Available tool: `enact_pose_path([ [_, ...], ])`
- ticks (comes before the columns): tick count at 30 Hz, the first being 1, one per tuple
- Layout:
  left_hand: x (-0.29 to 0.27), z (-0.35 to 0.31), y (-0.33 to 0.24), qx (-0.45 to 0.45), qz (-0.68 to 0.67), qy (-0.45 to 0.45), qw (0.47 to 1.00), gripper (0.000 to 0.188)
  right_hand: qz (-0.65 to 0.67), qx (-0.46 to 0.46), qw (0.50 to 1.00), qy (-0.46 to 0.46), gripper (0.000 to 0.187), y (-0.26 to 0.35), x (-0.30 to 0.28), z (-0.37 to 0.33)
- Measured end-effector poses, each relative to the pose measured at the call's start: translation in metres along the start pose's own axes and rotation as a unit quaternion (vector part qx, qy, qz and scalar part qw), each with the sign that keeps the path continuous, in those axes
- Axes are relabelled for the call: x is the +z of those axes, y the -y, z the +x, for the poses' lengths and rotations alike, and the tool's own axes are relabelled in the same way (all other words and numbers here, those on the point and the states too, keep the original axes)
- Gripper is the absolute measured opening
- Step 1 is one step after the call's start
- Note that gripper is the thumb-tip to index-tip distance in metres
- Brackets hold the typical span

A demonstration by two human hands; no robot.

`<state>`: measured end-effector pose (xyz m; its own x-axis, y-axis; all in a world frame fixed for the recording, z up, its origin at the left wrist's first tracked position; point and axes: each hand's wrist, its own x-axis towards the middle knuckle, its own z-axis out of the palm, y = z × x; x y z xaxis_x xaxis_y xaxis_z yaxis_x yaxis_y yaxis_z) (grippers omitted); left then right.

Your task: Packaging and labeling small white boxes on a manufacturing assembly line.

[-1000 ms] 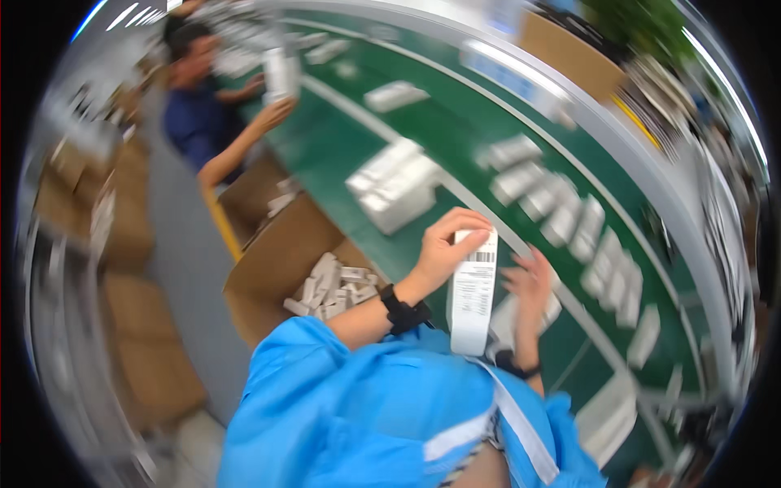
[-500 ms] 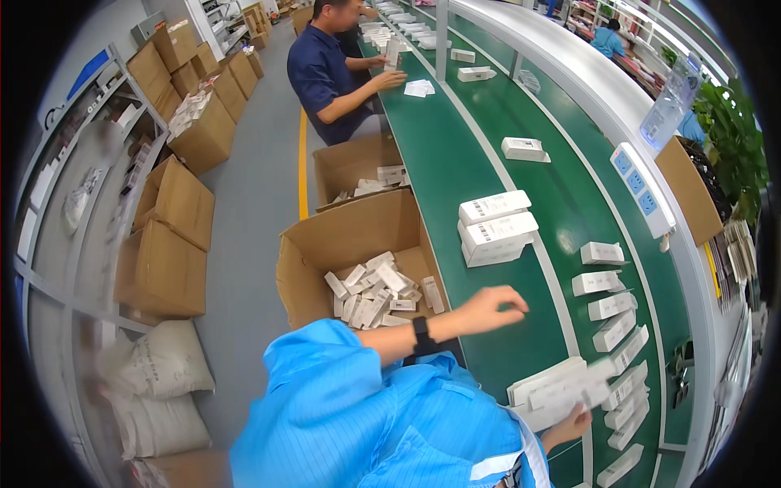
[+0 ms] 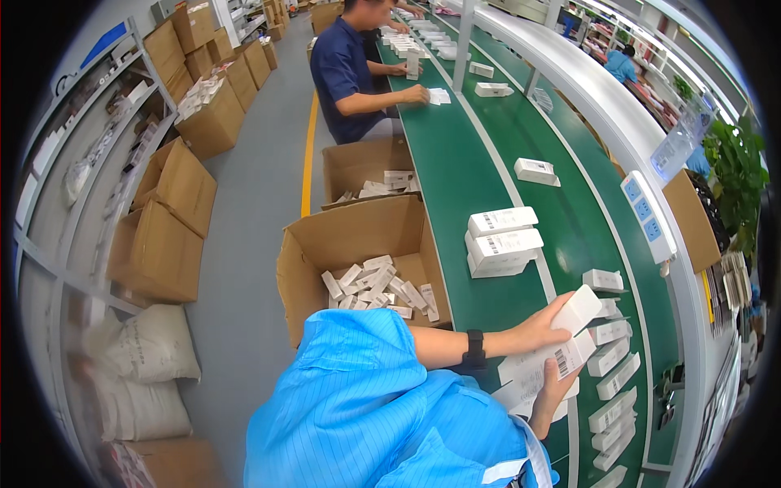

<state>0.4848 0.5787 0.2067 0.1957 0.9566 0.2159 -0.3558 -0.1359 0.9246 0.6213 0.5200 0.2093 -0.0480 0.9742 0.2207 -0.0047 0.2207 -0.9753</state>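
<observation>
My left hand, a black band on its wrist, grips the upper white part of a small carton. My right hand holds the lower part of the white carton, which shows a barcode, thumb on its face. I cannot tell whether the two parts are one opened carton or two cartons. Beneath both hands, flat white cartons or sheets lie on the green bench, partly hidden. Right of my hands runs a row of white cartons, several with flaps standing out.
A stack of white cartons stands ahead on the green bench. Left of it, a large cardboard box contains many small cartons. A co-worker handles cartons farther up the bench. A power strip sits along the right rail.
My left hand, empty before, has moved right and closed on the white carton. My right hand has brought its white carton up toward it. The view has shifted slightly.
</observation>
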Motion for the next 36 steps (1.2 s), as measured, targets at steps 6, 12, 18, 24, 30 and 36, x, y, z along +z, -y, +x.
enact_pose_path([
  [6,-0.013,0.003,-0.031,-0.034,0.013,-0.002,0.999,0.084,-0.012,-0.001,0.999,0.052,0.105,0.003,0.008,0.010],
  [12,-0.026,0.003,-0.027,-0.047,-0.021,0.017,0.999,0.085,-0.011,-0.017,0.999,0.038,0.110,0.007,0.016,0.027],
  [18,-0.002,-0.013,-0.036,0.052,-0.044,-0.043,0.997,0.066,-0.057,-0.093,0.994,-0.015,0.083,0.016,0.030,0.035],
  [24,-0.023,-0.016,-0.023,-0.024,0.043,-0.077,0.996,0.029,-0.069,-0.068,0.995,0.013,0.036,0.010,0.035,0.033],
  [30,-0.038,-0.018,-0.042,0.080,-0.146,-0.128,0.978,0.015,0.011,-0.001,1.000,0.011,0.056,0.020,0.063,0.033],
  [36,-0.051,-0.028,-0.037,0.113,0.047,-0.147,0.982,0.023,-0.028,-0.025,0.997,0.066,0.067,0.018,0.074,0.035],
])
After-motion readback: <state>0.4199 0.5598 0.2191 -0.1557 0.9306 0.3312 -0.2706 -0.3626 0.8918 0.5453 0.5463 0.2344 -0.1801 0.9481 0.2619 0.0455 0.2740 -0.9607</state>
